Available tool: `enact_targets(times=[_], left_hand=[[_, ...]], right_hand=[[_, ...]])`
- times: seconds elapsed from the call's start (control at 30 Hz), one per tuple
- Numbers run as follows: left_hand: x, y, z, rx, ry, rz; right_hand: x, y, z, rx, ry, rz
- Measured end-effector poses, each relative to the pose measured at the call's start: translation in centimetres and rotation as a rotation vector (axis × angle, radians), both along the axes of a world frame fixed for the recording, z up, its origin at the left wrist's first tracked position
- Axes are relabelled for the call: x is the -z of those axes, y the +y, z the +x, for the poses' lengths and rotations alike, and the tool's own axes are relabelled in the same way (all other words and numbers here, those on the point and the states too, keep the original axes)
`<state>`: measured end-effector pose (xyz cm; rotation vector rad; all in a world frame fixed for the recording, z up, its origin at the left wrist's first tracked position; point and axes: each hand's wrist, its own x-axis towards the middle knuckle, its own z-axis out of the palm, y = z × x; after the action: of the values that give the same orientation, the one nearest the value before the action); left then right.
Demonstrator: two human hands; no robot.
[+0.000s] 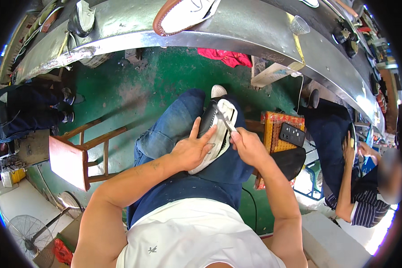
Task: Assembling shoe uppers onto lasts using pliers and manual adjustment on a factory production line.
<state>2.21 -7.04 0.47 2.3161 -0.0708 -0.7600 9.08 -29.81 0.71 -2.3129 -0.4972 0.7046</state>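
Note:
A black and white shoe (204, 158) lies along my lap, its black toe end pointing away from me. My left hand (193, 149) rests on its near left side, fingers spread and fingertips touching the upper. In my right hand (251, 146), closed at the shoe's right side, is a slim silver metal tool (227, 120). The tool slants up and left, and its far end lies over the front of the shoe. Its exact kind is not clear, and my fingers hide most of its handle.
A metal workbench (250, 20) curves across the far side, bearing a brown and white shoe (183, 18) and a plastic cup (299, 25). A wooden stool (69, 161) stands left. At right, a phone (292, 134) lies on a beaded seat (272, 134), near a seated co-worker (328, 134).

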Motion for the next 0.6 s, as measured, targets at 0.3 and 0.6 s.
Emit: enact_targets(times=[0.3,0.6], left_hand=[[1.2,1.1,-4.3,-0.273,0.166,-0.364],[-11.3,6.9,2.0,-0.120,-0.319,-0.307]], right_hand=[[-0.1,-2.5,-6.4,0.157,0.202,0.141],[0.7,-6.0,-10.0,0.541,0.292,0.362]])
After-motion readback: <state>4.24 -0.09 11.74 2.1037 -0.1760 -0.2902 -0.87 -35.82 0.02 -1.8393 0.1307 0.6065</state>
